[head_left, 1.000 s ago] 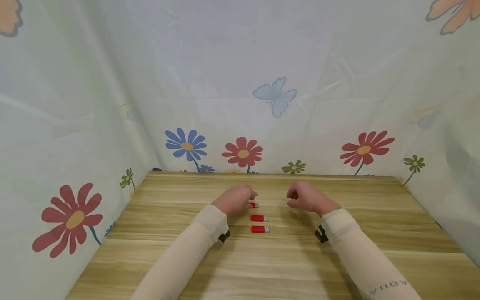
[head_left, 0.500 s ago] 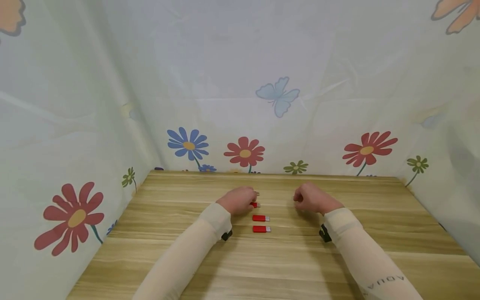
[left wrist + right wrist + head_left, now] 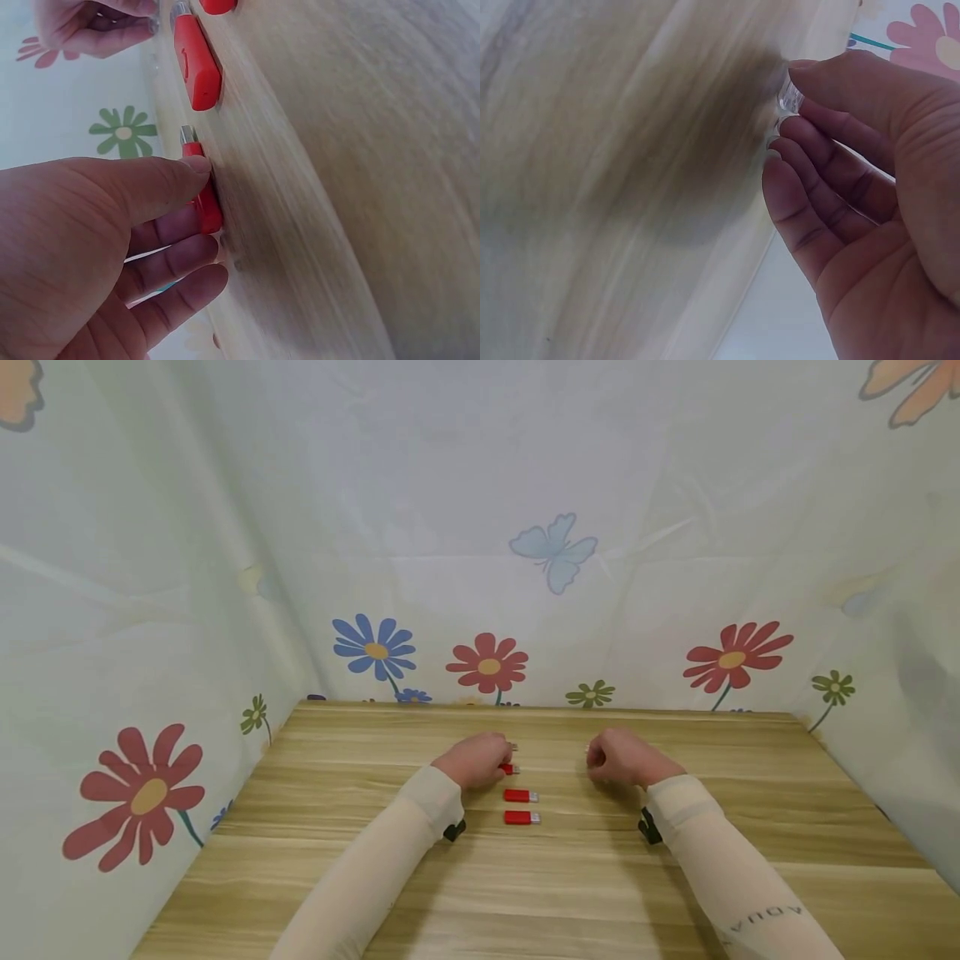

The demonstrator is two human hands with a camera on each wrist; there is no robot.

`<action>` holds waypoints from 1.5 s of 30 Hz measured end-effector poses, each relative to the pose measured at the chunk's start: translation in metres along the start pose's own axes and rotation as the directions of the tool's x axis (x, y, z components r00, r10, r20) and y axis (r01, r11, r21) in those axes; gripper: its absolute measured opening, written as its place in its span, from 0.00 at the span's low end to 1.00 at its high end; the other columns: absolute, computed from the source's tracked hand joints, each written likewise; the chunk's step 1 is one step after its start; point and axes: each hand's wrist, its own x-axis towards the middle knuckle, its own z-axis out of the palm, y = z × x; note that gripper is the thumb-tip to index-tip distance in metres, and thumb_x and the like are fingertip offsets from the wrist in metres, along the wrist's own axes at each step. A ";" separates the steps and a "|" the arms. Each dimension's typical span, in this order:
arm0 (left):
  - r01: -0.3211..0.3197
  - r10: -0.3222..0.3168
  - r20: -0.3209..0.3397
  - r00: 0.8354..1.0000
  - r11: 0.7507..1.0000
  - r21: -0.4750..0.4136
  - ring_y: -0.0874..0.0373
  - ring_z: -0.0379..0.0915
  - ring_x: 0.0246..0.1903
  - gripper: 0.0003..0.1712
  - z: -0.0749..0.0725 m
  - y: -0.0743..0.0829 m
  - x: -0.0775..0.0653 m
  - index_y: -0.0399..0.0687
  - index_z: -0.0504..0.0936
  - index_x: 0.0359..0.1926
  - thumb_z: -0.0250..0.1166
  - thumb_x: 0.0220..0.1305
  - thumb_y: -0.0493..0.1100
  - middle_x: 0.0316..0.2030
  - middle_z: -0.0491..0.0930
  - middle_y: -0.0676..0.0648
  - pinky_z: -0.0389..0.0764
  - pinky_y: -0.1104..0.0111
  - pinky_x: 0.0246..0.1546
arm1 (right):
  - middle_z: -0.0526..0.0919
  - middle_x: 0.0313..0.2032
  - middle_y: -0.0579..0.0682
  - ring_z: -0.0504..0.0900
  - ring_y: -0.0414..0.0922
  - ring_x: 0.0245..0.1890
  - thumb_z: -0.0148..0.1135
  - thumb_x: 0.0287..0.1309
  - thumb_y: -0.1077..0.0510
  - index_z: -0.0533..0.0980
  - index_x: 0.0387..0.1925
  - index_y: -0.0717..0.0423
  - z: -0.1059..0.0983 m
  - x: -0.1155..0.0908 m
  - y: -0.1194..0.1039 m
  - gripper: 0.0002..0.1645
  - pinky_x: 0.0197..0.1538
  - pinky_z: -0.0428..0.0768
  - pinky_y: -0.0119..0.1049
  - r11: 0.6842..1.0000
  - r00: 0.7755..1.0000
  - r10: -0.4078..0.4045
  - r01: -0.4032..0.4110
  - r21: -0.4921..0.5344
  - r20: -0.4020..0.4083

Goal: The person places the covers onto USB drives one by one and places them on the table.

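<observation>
In the head view my left hand (image 3: pixel 474 761) is at the far end of a column of red USB sticks (image 3: pixel 517 796). The left wrist view shows its thumb and finger pinching a red USB stick (image 3: pixel 208 204), whose metal plug (image 3: pixel 187 135) points out past the thumb. Another red USB stick (image 3: pixel 196 64) lies beside it, uncapped. Across a gap to the right, my right hand (image 3: pixel 626 757) pinches a small clear plastic piece (image 3: pixel 789 99) between thumb and fingers, low over the tabletop. Most of that piece is hidden by the fingertips.
The nearest red USB stick (image 3: pixel 519 817) lies flat toward the front, its plug to the right. A wood-grain table (image 3: pixel 540 893) runs under both arms. Behind it hangs a pale curtain (image 3: pixel 420 527) printed with flowers, and it also closes in both sides.
My right hand has moved slightly right, away from the left hand, and a pale tip now shows at its fingers. The left hand has barely shifted; the nearer USB sticks stay put.
</observation>
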 end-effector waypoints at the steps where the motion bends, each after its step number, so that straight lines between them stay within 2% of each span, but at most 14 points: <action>1: 0.000 0.000 0.001 1.000 1.000 0.001 0.58 0.69 0.31 0.08 0.000 0.000 0.000 0.51 0.83 0.33 0.70 0.67 0.47 0.31 0.76 0.53 0.74 0.71 0.37 | 0.80 0.26 0.44 0.74 0.40 0.25 0.68 0.53 0.65 0.82 0.26 0.52 0.000 0.000 0.001 0.05 0.31 0.74 0.34 1.000 1.000 -0.002 0.002 -0.001 -0.002; 8: -0.001 0.001 0.000 1.000 1.000 -0.001 0.58 0.69 0.31 0.08 0.003 -0.001 0.002 0.51 0.83 0.33 0.70 0.67 0.47 0.30 0.76 0.53 0.73 0.71 0.37 | 0.81 0.26 0.43 0.75 0.40 0.25 0.68 0.53 0.63 0.83 0.25 0.51 0.000 0.001 0.005 0.05 0.32 0.75 0.34 1.000 1.000 -0.021 0.021 0.001 0.006; 14: -0.016 0.016 -0.008 1.000 1.000 0.007 0.59 0.67 0.29 0.13 0.005 -0.003 0.004 0.51 0.79 0.27 0.69 0.68 0.46 0.26 0.74 0.53 0.70 0.70 0.34 | 0.79 0.23 0.42 0.73 0.39 0.23 0.69 0.51 0.62 0.80 0.22 0.49 0.003 0.001 0.008 0.07 0.30 0.73 0.33 0.997 0.998 -0.070 0.069 -0.041 -0.011; 20: -0.022 0.022 -0.009 1.000 1.000 -0.015 0.59 0.67 0.27 0.14 0.008 -0.006 0.005 0.52 0.78 0.25 0.70 0.67 0.47 0.23 0.73 0.53 0.70 0.71 0.31 | 0.76 0.21 0.41 0.71 0.38 0.22 0.70 0.49 0.61 0.77 0.19 0.48 0.004 0.001 0.008 0.10 0.30 0.71 0.33 0.991 0.993 -0.111 0.108 -0.077 -0.037; 28: -0.001 0.001 0.002 1.000 0.995 -0.103 0.59 0.69 0.24 0.15 0.006 -0.009 0.001 0.54 0.79 0.22 0.72 0.63 0.47 0.19 0.73 0.53 0.70 0.71 0.27 | 0.77 0.22 0.42 0.72 0.39 0.23 0.69 0.48 0.60 0.77 0.21 0.48 0.005 0.000 0.007 0.08 0.30 0.72 0.34 0.996 0.995 -0.085 0.083 -0.038 -0.052; 34: 0.033 -0.031 0.018 0.999 0.989 -0.144 0.59 0.67 0.20 0.15 0.002 -0.009 -0.002 0.54 0.78 0.20 0.72 0.61 0.46 0.18 0.69 0.53 0.67 0.71 0.24 | 0.81 0.26 0.44 0.76 0.40 0.26 0.69 0.50 0.60 0.81 0.27 0.50 0.003 -0.004 0.008 0.03 0.33 0.76 0.36 0.998 0.995 -0.056 0.058 0.029 -0.079; 38: 0.075 -0.069 0.037 0.997 0.979 -0.189 0.58 0.67 0.21 0.13 -0.006 -0.007 -0.007 0.53 0.79 0.22 0.72 0.61 0.45 0.19 0.69 0.52 0.69 0.70 0.24 | 0.83 0.28 0.44 0.78 0.39 0.28 0.70 0.50 0.59 0.83 0.29 0.52 -0.001 -0.007 0.006 0.03 0.36 0.79 0.36 0.996 0.991 -0.074 0.078 0.036 -0.109; 42: 0.135 -0.125 0.054 0.991 0.960 -0.245 0.57 0.72 0.26 0.08 -0.015 -0.005 -0.013 0.52 0.81 0.31 0.73 0.61 0.45 0.25 0.75 0.52 0.74 0.70 0.28 | 0.84 0.27 0.43 0.79 0.37 0.28 0.70 0.50 0.60 0.83 0.28 0.52 -0.004 -0.008 0.004 0.03 0.36 0.80 0.34 0.994 0.985 -0.104 0.109 0.027 -0.136; 45: 0.143 -0.135 0.050 0.990 0.957 -0.253 0.57 0.75 0.30 0.08 -0.020 -0.004 -0.017 0.52 0.83 0.37 0.74 0.61 0.46 0.29 0.79 0.52 0.78 0.70 0.32 | 0.84 0.26 0.43 0.79 0.37 0.28 0.70 0.50 0.61 0.82 0.28 0.52 -0.006 -0.010 0.001 0.02 0.36 0.80 0.34 0.991 0.981 -0.121 0.128 0.039 -0.155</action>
